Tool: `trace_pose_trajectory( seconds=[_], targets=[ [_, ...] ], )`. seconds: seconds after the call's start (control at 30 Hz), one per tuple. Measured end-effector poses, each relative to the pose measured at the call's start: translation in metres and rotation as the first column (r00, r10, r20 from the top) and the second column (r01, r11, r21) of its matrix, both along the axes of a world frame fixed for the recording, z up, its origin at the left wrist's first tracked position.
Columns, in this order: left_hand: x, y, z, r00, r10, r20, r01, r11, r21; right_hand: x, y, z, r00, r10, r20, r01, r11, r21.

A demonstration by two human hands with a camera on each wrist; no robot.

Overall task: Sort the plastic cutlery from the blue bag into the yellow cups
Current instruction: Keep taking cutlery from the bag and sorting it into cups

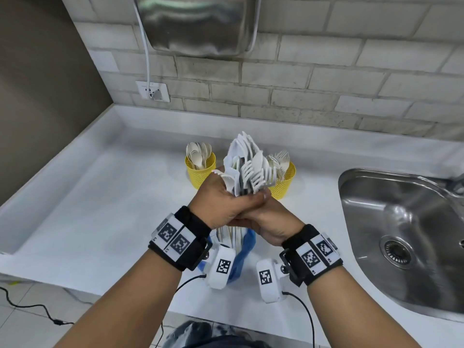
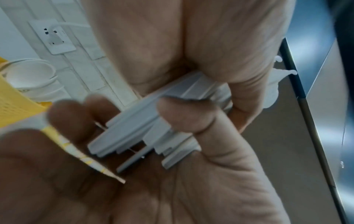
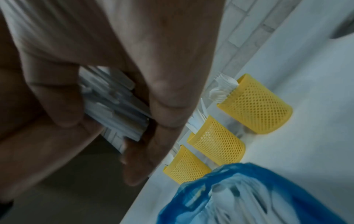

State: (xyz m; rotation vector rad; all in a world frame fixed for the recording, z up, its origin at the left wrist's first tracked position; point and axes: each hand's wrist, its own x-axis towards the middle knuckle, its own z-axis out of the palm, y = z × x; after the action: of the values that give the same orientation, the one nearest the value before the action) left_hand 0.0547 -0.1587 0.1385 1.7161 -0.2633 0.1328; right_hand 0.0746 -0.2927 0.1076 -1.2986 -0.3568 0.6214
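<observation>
Both my hands grip one bundle of white plastic cutlery (image 1: 247,167) upright above the counter. In the head view my left hand (image 1: 232,198) wraps it from the left and my right hand (image 1: 263,213) closes on it from below right. The handle ends (image 2: 145,125) show in the left wrist view under my thumb, and the handles (image 3: 114,106) lie inside my curled right fingers. The blue bag (image 1: 242,254) sits under my wrists with more cutlery in it (image 3: 249,195). Three yellow mesh cups (image 3: 256,106) (image 3: 218,141) (image 3: 186,165) stand behind. One holds spoons (image 1: 199,172), one forks (image 1: 285,182); the bundle hides the middle one in the head view.
A steel sink (image 1: 401,234) is set into the white counter (image 1: 100,209) at the right. A brick wall with a socket (image 1: 153,91) and a steel wall unit (image 1: 195,23) rises behind the cups. A cable (image 1: 30,307) lies on the floor at lower left.
</observation>
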Motion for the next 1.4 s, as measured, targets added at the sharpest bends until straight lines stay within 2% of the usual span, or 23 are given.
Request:
trace_pose_trajectory(
  seconds=[0.07,0.17,0.27,0.4,0.53,0.6,0.7,0.8,0.87,0.97,1.07,1.13,1.27,1.4],
  targets=[
    [-0.002,-0.003,0.000,1.000,-0.001,0.029,0.001,1.000,-0.017,-0.002,0.003,0.001,0.997,-0.009,-0.071,0.014,0.997,0.074],
    [-0.003,-0.007,-0.002,0.998,-0.011,0.059,0.013,0.999,-0.042,-0.002,0.010,-0.005,0.967,-0.141,-0.212,0.169,0.978,0.119],
    [-0.002,-0.003,-0.005,0.996,0.013,0.089,-0.008,0.999,-0.048,-0.002,0.015,-0.007,0.963,-0.173,-0.208,0.188,0.981,0.055],
    [0.002,0.008,-0.008,0.996,0.020,0.088,-0.015,0.998,-0.057,0.001,0.015,-0.001,0.965,-0.135,-0.225,0.153,0.986,0.062],
    [0.010,0.021,-0.007,0.998,0.029,0.050,-0.024,0.994,-0.110,0.005,0.027,0.001,0.989,-0.103,-0.108,0.111,0.992,0.067],
    [0.012,0.030,-0.006,0.999,0.039,0.031,-0.035,0.994,-0.108,0.010,0.033,-0.005,0.996,-0.081,0.042,0.083,0.996,-0.035],
    [0.015,0.048,-0.008,0.999,0.040,-0.019,-0.042,0.990,-0.134,0.018,0.032,-0.010,0.952,-0.130,0.279,0.206,0.942,-0.264],
    [0.016,0.065,-0.011,0.998,0.032,-0.048,-0.039,0.989,-0.145,0.022,0.025,-0.004,0.912,-0.220,0.346,0.344,0.871,-0.352],
    [0.017,0.076,-0.013,0.998,0.016,-0.054,-0.023,0.991,-0.135,0.021,0.023,0.004,0.861,-0.321,0.395,0.441,0.858,-0.264],
    [0.019,0.086,-0.013,0.999,-0.007,-0.039,0.002,0.990,-0.140,0.014,0.030,0.024,0.803,-0.335,0.493,0.437,0.894,-0.104],
    [0.021,0.093,-0.011,0.999,-0.035,0.017,0.037,0.989,-0.145,0.012,0.042,0.030,0.731,-0.245,0.637,0.401,0.909,-0.111],
    [0.022,0.097,-0.012,0.998,-0.051,0.032,0.055,0.987,-0.151,0.015,0.051,0.028,0.699,-0.230,0.677,0.421,0.897,-0.130],
    [0.026,0.105,-0.015,0.998,-0.058,0.012,0.059,0.984,-0.168,0.020,0.060,0.024,0.665,-0.268,0.697,0.453,0.887,-0.091],
    [0.030,0.108,-0.017,0.998,-0.061,0.014,0.063,0.973,-0.224,0.026,0.064,0.024,0.704,-0.214,0.677,0.390,0.914,-0.116]
  ],
)
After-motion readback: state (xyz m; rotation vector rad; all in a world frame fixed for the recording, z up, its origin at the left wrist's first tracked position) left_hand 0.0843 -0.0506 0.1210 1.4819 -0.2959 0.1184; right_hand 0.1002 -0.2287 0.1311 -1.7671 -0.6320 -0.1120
